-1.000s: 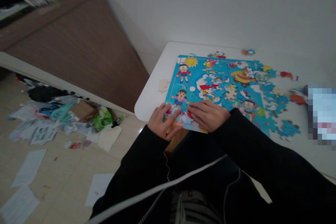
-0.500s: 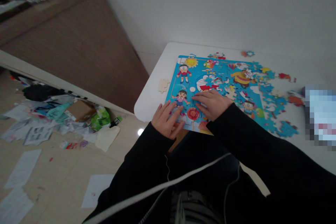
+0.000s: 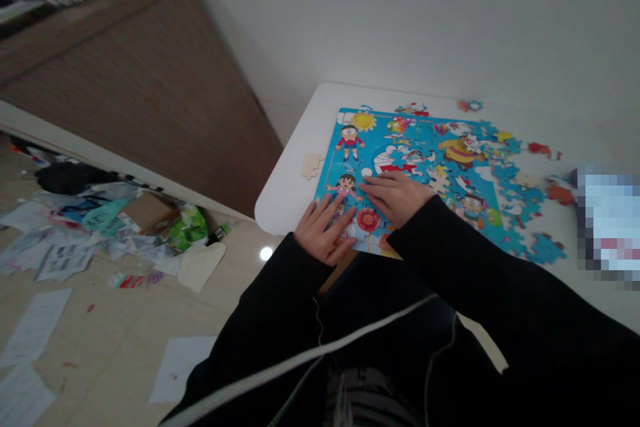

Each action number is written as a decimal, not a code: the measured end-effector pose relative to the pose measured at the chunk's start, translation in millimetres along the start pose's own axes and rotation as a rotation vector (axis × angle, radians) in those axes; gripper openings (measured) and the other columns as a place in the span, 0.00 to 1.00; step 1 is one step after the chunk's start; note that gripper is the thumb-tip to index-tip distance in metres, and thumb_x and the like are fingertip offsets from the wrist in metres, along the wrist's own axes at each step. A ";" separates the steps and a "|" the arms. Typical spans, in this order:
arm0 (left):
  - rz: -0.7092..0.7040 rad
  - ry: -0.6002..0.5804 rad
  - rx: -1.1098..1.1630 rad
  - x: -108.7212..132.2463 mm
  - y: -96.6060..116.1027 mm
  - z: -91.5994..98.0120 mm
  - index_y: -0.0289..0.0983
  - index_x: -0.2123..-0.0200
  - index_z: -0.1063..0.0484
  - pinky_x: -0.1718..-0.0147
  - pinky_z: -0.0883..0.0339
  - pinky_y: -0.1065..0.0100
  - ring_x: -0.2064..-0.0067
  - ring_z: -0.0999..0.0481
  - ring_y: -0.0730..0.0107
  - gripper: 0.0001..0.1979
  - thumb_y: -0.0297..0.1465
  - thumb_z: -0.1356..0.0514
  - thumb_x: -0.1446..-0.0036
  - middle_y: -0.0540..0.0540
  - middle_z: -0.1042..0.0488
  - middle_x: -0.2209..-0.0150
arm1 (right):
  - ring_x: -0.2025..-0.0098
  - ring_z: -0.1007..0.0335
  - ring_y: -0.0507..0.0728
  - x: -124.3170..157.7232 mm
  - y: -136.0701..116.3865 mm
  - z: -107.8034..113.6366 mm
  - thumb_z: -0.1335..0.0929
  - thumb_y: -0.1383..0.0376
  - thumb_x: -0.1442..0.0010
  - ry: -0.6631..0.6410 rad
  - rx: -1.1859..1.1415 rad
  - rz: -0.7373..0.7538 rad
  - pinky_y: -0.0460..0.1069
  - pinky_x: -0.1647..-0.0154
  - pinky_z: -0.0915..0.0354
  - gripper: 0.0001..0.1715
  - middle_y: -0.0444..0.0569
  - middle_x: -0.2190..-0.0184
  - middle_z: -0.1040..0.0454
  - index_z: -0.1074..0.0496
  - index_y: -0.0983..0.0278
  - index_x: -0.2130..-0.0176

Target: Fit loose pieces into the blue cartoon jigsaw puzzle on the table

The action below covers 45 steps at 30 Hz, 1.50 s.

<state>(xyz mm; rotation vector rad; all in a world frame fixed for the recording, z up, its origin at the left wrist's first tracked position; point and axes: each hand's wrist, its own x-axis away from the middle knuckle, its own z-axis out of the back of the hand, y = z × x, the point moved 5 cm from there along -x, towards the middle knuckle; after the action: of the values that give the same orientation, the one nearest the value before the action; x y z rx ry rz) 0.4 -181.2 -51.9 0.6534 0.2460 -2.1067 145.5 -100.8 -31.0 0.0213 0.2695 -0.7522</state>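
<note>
A cartoon jigsaw puzzle [image 3: 369, 147] on a blue board lies near the left end of the white table. My left hand [image 3: 323, 230] rests on its lower left corner, fingers spread over the figure in pink, holding nothing. Stretched out and close together, the fingers of my right hand [image 3: 397, 197] press on the lower middle, just above the red round lollipop picture [image 3: 369, 219]. No piece shows between them; whatever lies under the fingertips is hidden. Loose puzzle pieces [image 3: 545, 248] are scattered along the board's right side, some overlapping it.
One piece [image 3: 311, 165] lies face down left of the board. More pieces [image 3: 470, 105] sit near the wall. At the right is a blurred-out object [image 3: 613, 223]. A brown cabinet [image 3: 150, 80] stands left; papers and bags [image 3: 145, 213] litter the floor. A white cable [image 3: 300, 355] crosses my lap.
My right hand has shifted slightly left, its fingers now flatter and closer together on the puzzle. My left hand's fingers have spread a little more, moving slightly right.
</note>
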 end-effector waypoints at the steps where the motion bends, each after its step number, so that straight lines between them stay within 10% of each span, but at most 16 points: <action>1: -0.003 -0.001 -0.005 0.0 0.2 0.2 0.36 0.46 0.35 0.47 0.43 0.55 0.41 0.38 0.53 0.22 0.40 0.50 0.39 0.35 0.35 0.44 | 0.52 0.32 0.58 -0.6 0.3 0.4 0.40 0.65 0.38 -0.008 0.006 -0.006 0.53 0.53 0.34 0.18 0.49 0.52 0.26 0.27 0.61 0.52; 21: -0.009 0.049 -0.017 -0.8 0.3 0.3 0.35 0.47 0.33 0.48 0.41 0.55 0.43 0.35 0.52 0.23 0.41 0.48 0.41 0.34 0.33 0.46 | 0.44 0.39 0.61 7.3 5.8 -15.0 0.39 0.67 0.39 0.101 -0.007 0.027 0.56 0.46 0.37 0.23 0.48 0.47 0.31 0.33 0.61 0.45; 31: 0.067 0.043 0.046 2.4 -1.2 -4.9 0.36 0.47 0.33 0.47 0.43 0.54 0.42 0.38 0.52 0.25 0.45 0.53 0.39 0.35 0.34 0.45 | 0.49 0.32 0.61 -61.2 51.2 37.7 0.40 0.63 0.39 -0.057 -0.039 -0.162 0.57 0.49 0.37 0.23 0.52 0.50 0.28 0.31 0.63 0.47; 37: 0.054 0.094 0.025 4.0 0.7 -3.5 0.36 0.47 0.33 0.48 0.42 0.53 0.41 0.40 0.49 0.28 0.48 0.54 0.41 0.33 0.36 0.44 | 0.48 0.33 0.61 -124.8 66.9 -7.1 0.40 0.65 0.39 -0.086 -0.083 -0.310 0.55 0.47 0.39 0.26 0.55 0.48 0.30 0.37 0.67 0.42; 45: 0.093 0.073 0.018 4.4 1.7 -5.3 0.36 0.47 0.32 0.46 0.46 0.54 0.40 0.40 0.50 0.32 0.52 0.57 0.42 0.32 0.36 0.44 | 0.40 0.45 0.62 -124.6 59.0 -32.4 0.44 0.62 0.38 -0.041 -0.105 -0.344 0.61 0.43 0.46 0.25 0.55 0.42 0.38 0.39 0.64 0.43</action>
<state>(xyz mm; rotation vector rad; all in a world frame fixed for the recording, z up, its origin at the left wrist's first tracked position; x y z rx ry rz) 1.6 -183.2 -58.6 0.7392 0.2330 -2.0011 91.0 29.9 -35.7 -0.1429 0.2767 -1.0775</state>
